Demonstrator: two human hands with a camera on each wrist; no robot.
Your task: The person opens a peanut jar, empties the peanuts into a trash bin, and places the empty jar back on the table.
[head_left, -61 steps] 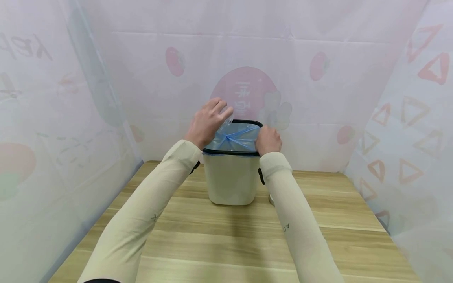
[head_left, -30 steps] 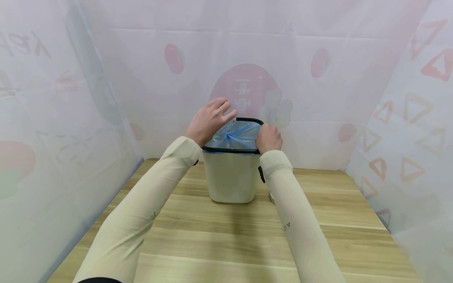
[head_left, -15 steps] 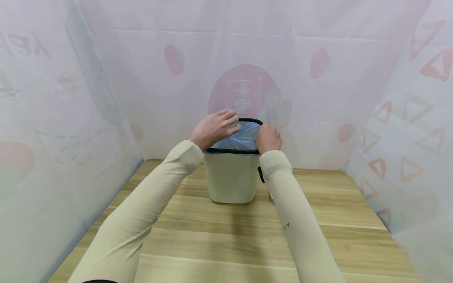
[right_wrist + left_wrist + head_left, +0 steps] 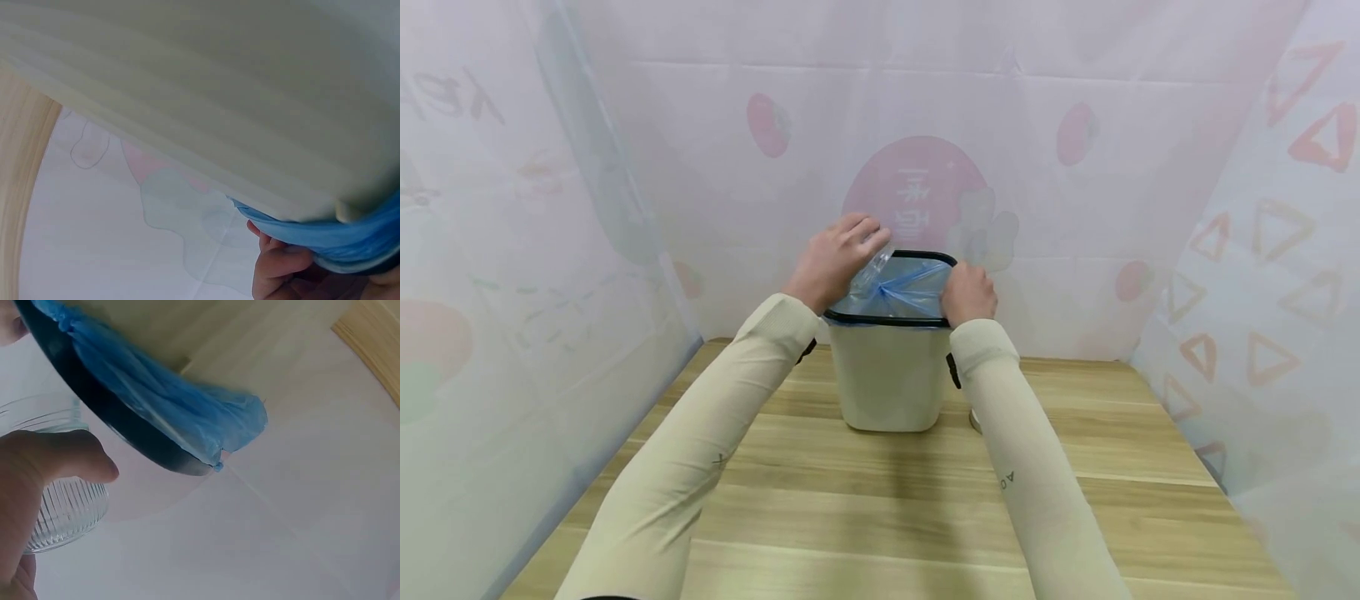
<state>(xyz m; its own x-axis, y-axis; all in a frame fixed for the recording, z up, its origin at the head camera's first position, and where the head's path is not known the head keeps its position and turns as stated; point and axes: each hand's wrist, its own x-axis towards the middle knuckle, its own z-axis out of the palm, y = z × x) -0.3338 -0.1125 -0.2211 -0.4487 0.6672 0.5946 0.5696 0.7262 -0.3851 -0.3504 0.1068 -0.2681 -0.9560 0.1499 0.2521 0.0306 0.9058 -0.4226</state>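
Observation:
My left hand (image 4: 837,257) is over the left side of a beige trash bin (image 4: 891,379) and grips a clear ribbed glass jar (image 4: 67,509), its thumb across the jar's side. In the head view the jar tilts with its mouth toward the bin's opening, and the fingers hide much of it. A blue trash bag (image 4: 917,287) lines the bin and folds out under its black rim (image 4: 887,320). On the right side, my right hand (image 4: 970,296) holds the rim with curled fingers, also seen low in the right wrist view beside the blue bag's edge.
The bin stands on a wooden table (image 4: 820,500). Just right of its base, a small round pale object (image 4: 975,420) is partly hidden by the right sleeve. Printed cloth walls (image 4: 700,167) rise behind and on both sides of the table.
My left hand dips toward the right over the bin half a second ago, then comes back up and left with the jar. The right hand stays on the rim, and the bin stays in place.

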